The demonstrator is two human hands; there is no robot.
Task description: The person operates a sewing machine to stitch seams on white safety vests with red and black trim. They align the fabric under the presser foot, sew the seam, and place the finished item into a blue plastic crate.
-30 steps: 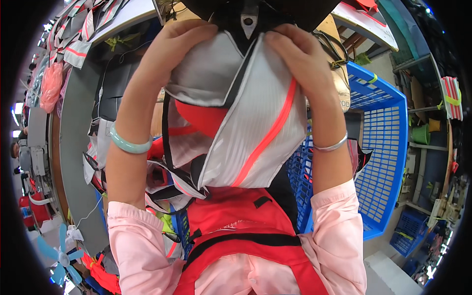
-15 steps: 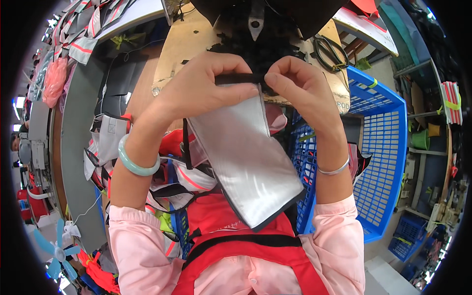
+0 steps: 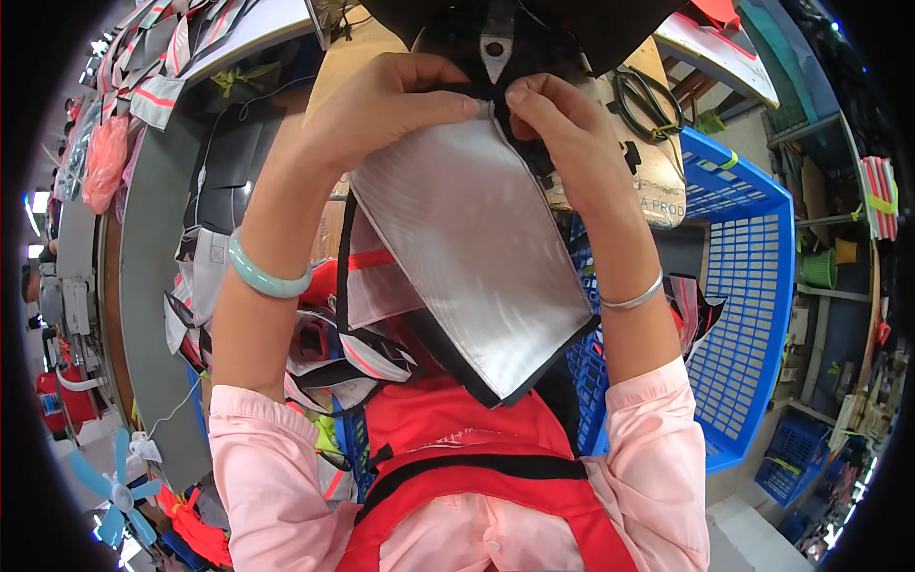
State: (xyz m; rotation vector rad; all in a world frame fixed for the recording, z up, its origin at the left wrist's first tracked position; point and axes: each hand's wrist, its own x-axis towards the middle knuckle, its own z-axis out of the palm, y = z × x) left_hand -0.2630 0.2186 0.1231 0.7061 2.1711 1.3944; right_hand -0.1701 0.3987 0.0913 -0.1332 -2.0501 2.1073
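Between my two hands hangs a silver-grey fabric panel (image 3: 477,248) with black edging, its lower end slanting toward my lap. My left hand (image 3: 415,100) pinches the panel's top left edge, thumb in front and fingers curled behind. Close beside it, my right hand (image 3: 558,114) grips the top right corner at the black binding between thumb and fingers. Just beyond my fingertips is the pointed metal tip (image 3: 495,52) of a dark machine. A second grey piece with a red stripe (image 3: 376,276) hangs behind the panel on the left.
Black-handled snips (image 3: 648,103) lie on the cardboard-covered table (image 3: 658,181) at the right. A large blue plastic basket (image 3: 739,324) stands beside my right arm. Grey, red and black sewn pieces (image 3: 334,367) are heaped below my left forearm. A grey board (image 3: 162,286) rises at the left.
Both hands have moved away from me, up to the machine's tip, carrying the panel along. The striped piece behind it shows more now.
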